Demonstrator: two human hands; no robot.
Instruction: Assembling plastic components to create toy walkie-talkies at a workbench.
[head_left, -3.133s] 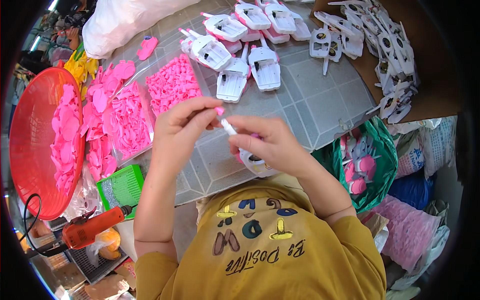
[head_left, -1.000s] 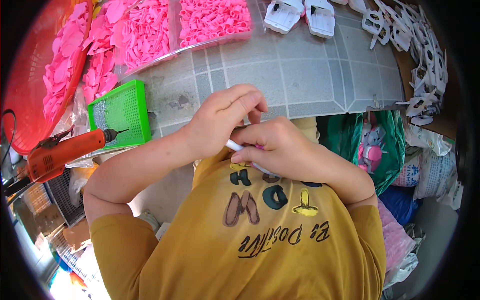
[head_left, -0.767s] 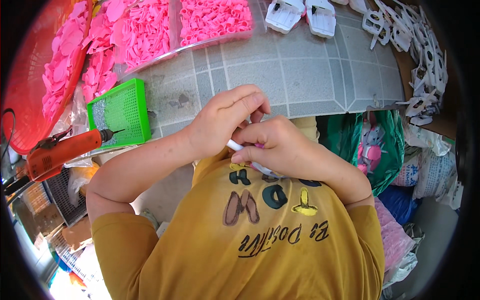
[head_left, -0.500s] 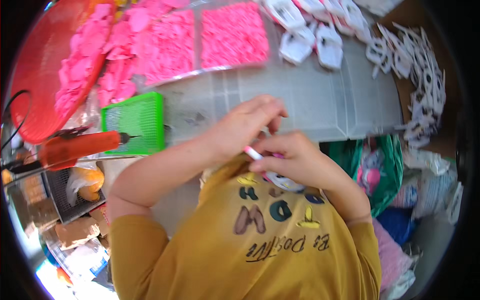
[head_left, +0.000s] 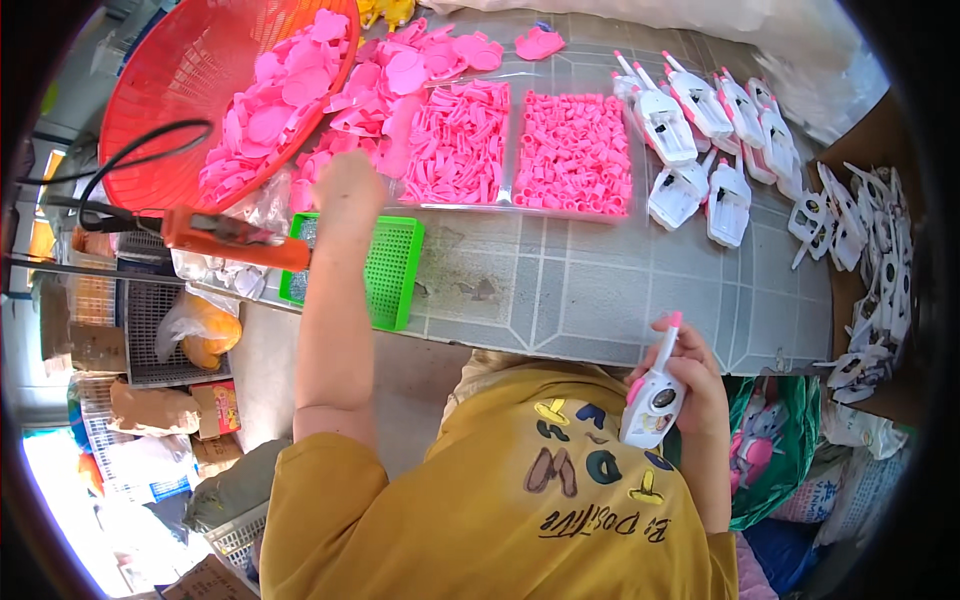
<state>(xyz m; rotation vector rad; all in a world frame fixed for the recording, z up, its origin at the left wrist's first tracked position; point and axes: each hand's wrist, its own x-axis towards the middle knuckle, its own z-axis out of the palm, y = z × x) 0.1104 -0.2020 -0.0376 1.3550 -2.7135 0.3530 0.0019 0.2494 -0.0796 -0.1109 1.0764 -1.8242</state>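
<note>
Near the table's front edge, my right hand [head_left: 690, 370] is closed round a white toy walkie-talkie [head_left: 652, 408] with a pink-tipped antenna and a dark round part on its face. My left arm stretches forward over a green basket [head_left: 408, 272] that has small silvery bits at its left end. At the edge of the flat pink plastic pieces [head_left: 405, 70] is my left hand [head_left: 350, 188]; its fingers are turned away and hidden. An orange electric screwdriver [head_left: 235, 238] hangs left of that forearm.
A red basket [head_left: 150, 130] of pink pieces stands far left. Clear trays hold pink strips [head_left: 457, 140] and small pink pieces [head_left: 573, 150]. White toy shells [head_left: 668, 125] lie at the back right, beside a cardboard box [head_left: 860, 130] of white parts. A green bag [head_left: 805, 420] hangs below the table's right end.
My hands were together before my chest. My left hand has gone forward and left to the pink pieces; my right hand has moved right with the toy. The view has shifted too.
</note>
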